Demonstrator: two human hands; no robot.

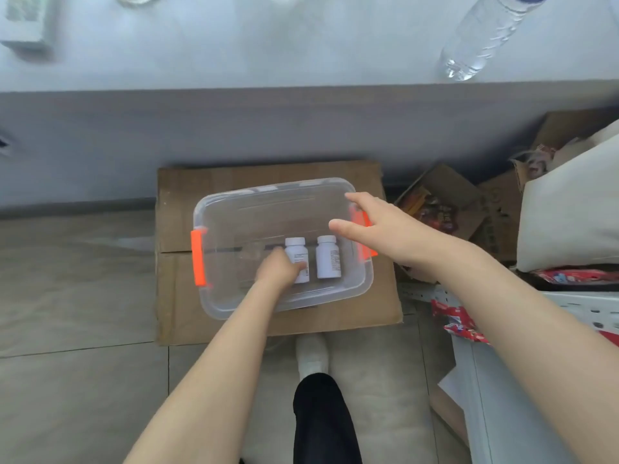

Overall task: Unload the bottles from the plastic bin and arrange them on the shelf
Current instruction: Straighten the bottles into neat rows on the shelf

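Observation:
A clear plastic bin [221, 296] with orange latches sits on a flattened cardboard box on the floor. Two white bottles lie in it side by side. My left hand [278, 267] is down inside the bin with its fingers closed around the left bottle [297, 250]. The right bottle [327, 259] lies free beside it. My right hand [375, 222] hovers open above the bin's right end, fingers spread, over the right orange latch [361, 217]. A pale blue shelf surface [268, 45] runs across the top of the view.
A clear water bottle [485, 38] and a small box [26, 25] stand on the shelf surface. Cardboard boxes with snack packets [442, 212] crowd the right side, next to a white metal rack [552, 329]. My leg and shoe [313, 360] are below the bin.

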